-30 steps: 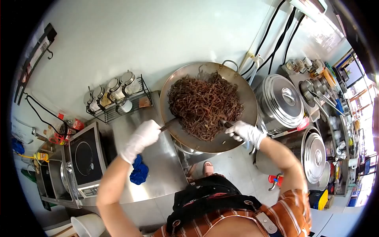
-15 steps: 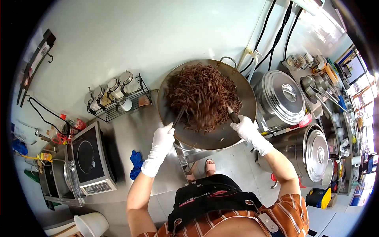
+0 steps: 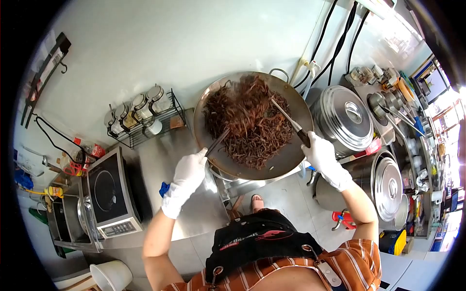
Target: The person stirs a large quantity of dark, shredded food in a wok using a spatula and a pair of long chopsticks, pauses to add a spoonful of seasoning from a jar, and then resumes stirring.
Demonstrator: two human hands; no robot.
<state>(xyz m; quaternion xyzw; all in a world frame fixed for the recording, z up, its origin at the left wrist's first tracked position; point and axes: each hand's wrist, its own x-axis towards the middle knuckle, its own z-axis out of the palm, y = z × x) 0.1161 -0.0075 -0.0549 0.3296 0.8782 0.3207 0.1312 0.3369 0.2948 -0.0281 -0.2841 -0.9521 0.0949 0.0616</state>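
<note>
A wide metal wok [image 3: 242,173] with a loop handle holds a heap of dark brown shredded food [image 3: 257,150], like thin strips; part of it is lifted and blurred by motion. My left hand [image 3: 191,168], in a white glove, is closed on dark chopsticks [image 3: 217,142] at the wok's front-left rim, their tips among the strips. The right hand [image 3: 320,151], gloved too, grips the dark handle of a metal-shafted spatula [image 3: 289,116] from the right side. Its shaft slants up to the left over the wok, and its head is not clear to see.
At left, a wire rack [image 3: 145,131] carries several jars beside an induction cooker [image 3: 109,189] and a blue cloth [image 3: 164,189]. Large lidded steel pots [image 3: 347,116] crowd the wok's right side. A pale wall [image 3: 194,39] rises behind.
The strips have been raised toward the back of the wok. My right hand has moved right and slightly up with the spatula; my left hand has shifted left.
</note>
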